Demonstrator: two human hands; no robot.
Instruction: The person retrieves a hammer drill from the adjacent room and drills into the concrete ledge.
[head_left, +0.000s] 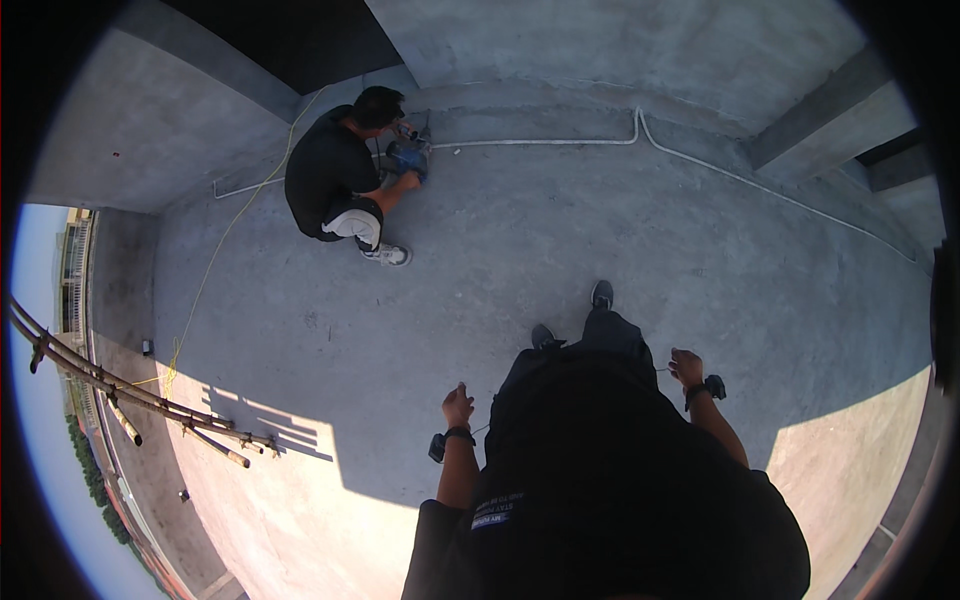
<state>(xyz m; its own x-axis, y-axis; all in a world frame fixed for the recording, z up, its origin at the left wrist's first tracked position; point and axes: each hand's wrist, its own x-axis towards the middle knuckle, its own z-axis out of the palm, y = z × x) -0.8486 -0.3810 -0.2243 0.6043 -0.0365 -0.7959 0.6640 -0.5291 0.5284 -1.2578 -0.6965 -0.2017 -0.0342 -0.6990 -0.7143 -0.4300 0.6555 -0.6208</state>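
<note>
My left hand (457, 405) hangs at the lower middle beside my dark clothing, fingers loosely bent and apart, with nothing visible in it. A black device (437, 446) is strapped at that wrist, with a thin cord near it. My right hand (686, 369) hangs on my other side, fingers loosely curled and apart, also with nothing visible in it, and another black device (714, 387) at its wrist. My dark shoes (601, 295) stand on the concrete floor (500, 220).
A person (325, 175) in black crouches by the back wall, hands on a blue power tool (408, 158). White conduit (540, 142) follows the wall base. A yellow cord (235, 225) crosses toward rusty scaffold tubes (130, 392) at the left edge. Concrete pillars (820, 130) stand at right.
</note>
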